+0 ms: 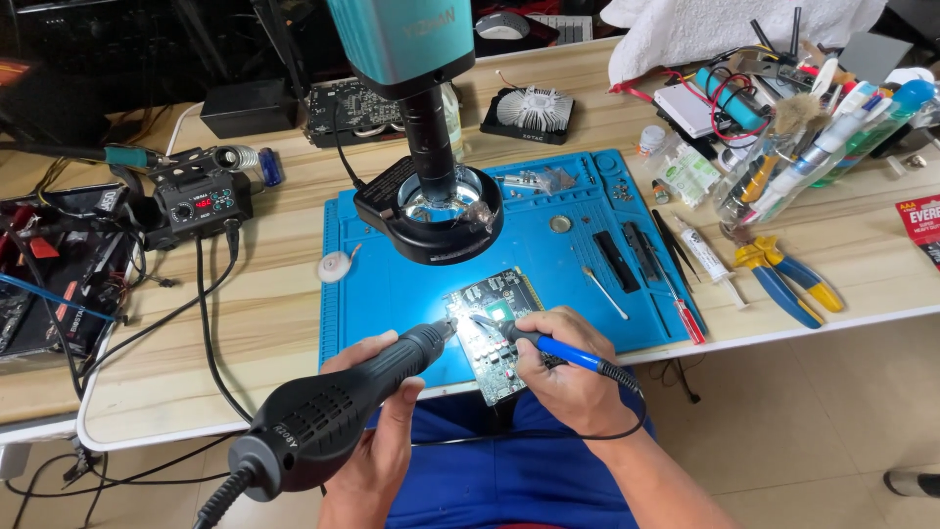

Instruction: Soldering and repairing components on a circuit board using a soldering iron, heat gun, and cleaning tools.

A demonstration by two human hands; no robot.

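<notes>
At the far left we see a soldering station [201,203] with a lit red readout, its black cables [208,323] trailing down over the wooden bench [264,294]. Just right of it, a small white disc [335,265] lies at the left edge of the blue mat [578,245].

Our left hand [377,431] is wrapped around the black hot-air gun [338,407], fingers closed on its barrel. The gun's nozzle points right and up, ending just at the left edge of the green board [490,338].

The board lies on the near edge of the mat, tilted, its near end hanging past the bench edge over our blue-clad lap. It is brightly lit under the ring light [431,211] of the teal microscope [401,39], which stands over the mat's far left part.

Our right hand [563,367] is closed in a pen grip on a blue-handled iron [548,345]; the tip rests on the board near its square chip, and the hand's heel covers the board's right side. The iron's cord runs off to the right and loops under our wrist.

Further right on the mat lie black tweezers [671,245] and a red-handled tool [688,320]. Beyond the mat we see a syringe [705,252], then blue-and-yellow pliers [783,279]. Behind them stands a clear holder [774,171] crammed with tools and brushes.
</notes>
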